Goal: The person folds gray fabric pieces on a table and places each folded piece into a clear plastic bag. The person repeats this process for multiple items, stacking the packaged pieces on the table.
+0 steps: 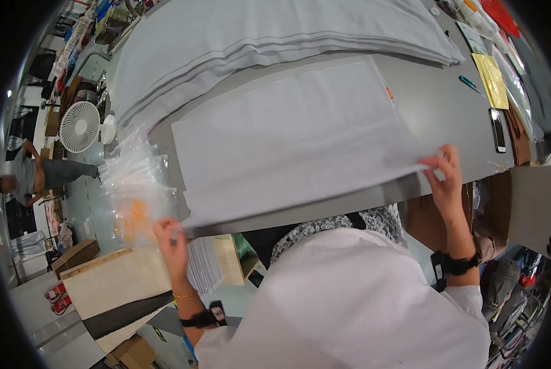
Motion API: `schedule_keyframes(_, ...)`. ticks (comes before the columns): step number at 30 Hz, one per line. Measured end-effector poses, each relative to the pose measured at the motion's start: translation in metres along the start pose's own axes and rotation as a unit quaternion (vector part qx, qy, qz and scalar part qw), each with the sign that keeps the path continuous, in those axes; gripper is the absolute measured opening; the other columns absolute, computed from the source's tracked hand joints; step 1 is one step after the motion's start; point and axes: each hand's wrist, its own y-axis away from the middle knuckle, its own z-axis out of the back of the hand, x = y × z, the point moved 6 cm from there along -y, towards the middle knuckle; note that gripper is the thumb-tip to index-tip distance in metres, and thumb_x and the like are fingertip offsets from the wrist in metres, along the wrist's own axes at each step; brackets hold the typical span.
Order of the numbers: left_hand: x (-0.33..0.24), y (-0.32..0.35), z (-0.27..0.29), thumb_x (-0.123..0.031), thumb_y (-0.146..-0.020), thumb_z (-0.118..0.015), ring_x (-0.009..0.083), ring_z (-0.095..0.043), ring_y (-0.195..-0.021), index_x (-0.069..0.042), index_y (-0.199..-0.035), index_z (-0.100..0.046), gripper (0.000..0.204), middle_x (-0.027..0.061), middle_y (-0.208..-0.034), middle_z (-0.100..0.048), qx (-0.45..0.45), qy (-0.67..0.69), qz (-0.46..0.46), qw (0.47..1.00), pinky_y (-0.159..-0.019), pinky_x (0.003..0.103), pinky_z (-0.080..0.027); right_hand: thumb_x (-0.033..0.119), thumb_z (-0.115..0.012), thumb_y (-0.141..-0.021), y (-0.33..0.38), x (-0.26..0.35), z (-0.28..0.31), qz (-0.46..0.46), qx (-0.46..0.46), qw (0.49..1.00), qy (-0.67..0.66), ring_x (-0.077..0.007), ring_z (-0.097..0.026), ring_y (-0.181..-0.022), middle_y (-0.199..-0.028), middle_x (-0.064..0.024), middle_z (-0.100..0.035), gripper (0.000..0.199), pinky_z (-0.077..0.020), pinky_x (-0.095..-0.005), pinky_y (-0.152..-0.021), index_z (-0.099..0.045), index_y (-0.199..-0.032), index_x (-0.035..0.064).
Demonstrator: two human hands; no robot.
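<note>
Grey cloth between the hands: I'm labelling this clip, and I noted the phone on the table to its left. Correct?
The side is wrong: the head view shows the phone on the table to the right of the grey cloth.

1. A gray table (438, 117) carries the spread, its bare surface showing at right.
2. Across the far side lies a thick stack of gray fabric (281, 27), its layered edges curving toward the near side.
3. A separate gray cloth (287, 138) lies flat before the stack.
4. Toward the right end lie a dark smartphone (498, 131), a slim teal-handled tool (468, 83) and a flat yellow sheet (490, 80).
</note>
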Motion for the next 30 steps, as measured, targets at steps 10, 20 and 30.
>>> schedule_keyframes(10, 0.121, -0.201, -0.081, -0.022, -0.103, -0.064, 0.0216, -0.051, -0.077, 0.003, -0.114, -0.060, 0.027, 0.0066, -0.085, -0.056, 0.007, -0.001, 0.188, 0.982, -0.072, 0.034, -0.045, 0.040, -0.070, -0.100, -0.203, -0.056, -0.107, -0.137, -0.001, 0.991, 0.006, -0.0343, -0.066, -0.075, -0.082, -0.0161, -0.068, 0.039, -0.0518, -0.0418, -0.071, -0.065, -0.103, 0.0007)
schedule_keyframes(20, -0.015, -0.133, -0.149, -0.046, -0.094, -0.071, 0.0436, -0.022, -0.156, 0.000, -0.154, -0.042, 0.082, 0.0261, -0.165, -0.029, 0.143, -0.144, -0.089, 0.975, -0.127, 0.057, -0.016, 0.033, -0.067, -0.101, -0.114, -0.082, -0.101, -0.100, 0.014, 0.982, 0.157, -0.0456, -0.065, -0.094, -0.099, -0.0248, -0.068, 0.033, -0.0501, -0.0524, -0.075, -0.056, -0.105, 0.0024)
schedule_keyframes(30, -0.079, -0.095, -0.143, -0.036, -0.102, -0.064, 0.0360, -0.059, -0.129, 0.003, -0.145, -0.050, 0.059, 0.0235, -0.139, -0.058, -0.010, 0.212, 0.107, 0.971, -0.107, 0.048, -0.051, 0.021, -0.069, -0.102, -0.120, -0.096, -0.020, -0.248, -0.016, 0.899, -0.361, -0.0113, -0.069, -0.100, -0.113, -0.0053, -0.072, 0.033, -0.0540, -0.0248, -0.084, -0.062, -0.128, 0.0005)
